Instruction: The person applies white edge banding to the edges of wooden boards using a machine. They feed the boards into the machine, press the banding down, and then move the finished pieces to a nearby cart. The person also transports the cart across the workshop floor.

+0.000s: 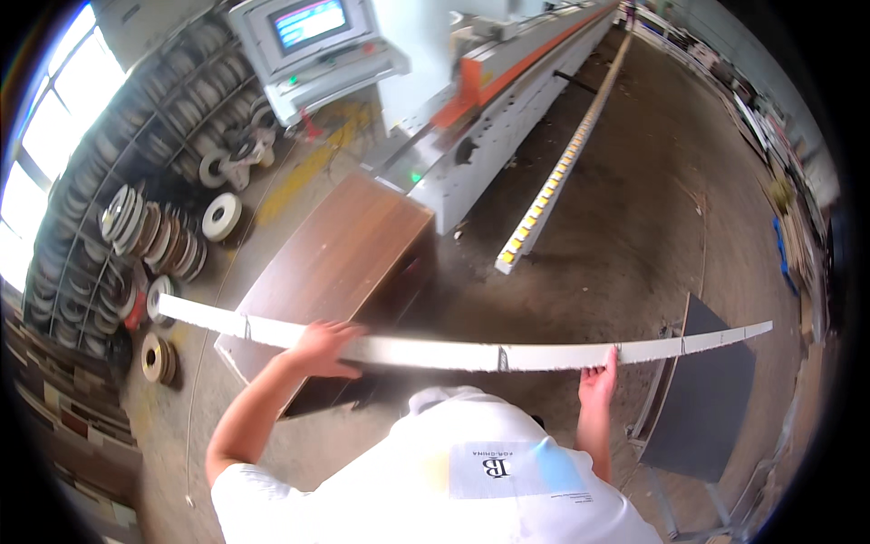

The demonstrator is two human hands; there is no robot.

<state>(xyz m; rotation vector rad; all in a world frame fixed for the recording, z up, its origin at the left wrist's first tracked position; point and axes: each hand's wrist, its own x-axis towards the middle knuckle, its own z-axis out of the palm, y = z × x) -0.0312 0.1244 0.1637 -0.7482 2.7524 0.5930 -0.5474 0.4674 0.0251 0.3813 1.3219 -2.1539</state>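
A long, narrow white board or bundle of strips [435,354] stretches crosswise in front of my body, with dark bands around it at several places. My left hand [324,349] is on its left part, fingers laid over the top and thumb below. Farther right, my right hand [598,379] grips the lower edge, one digit pointing up along the face. Under the left part stands a brown wood-grain panel stack or box [340,240], its near side partly hidden by the white piece.
Ahead is a long machine [507,118] with an orange rail and a control screen [308,24]. A rail with yellow rollers [562,172] runs beside it. Reels of edging [222,216] fill racks at left. A dark grey panel [702,399] leans at right.
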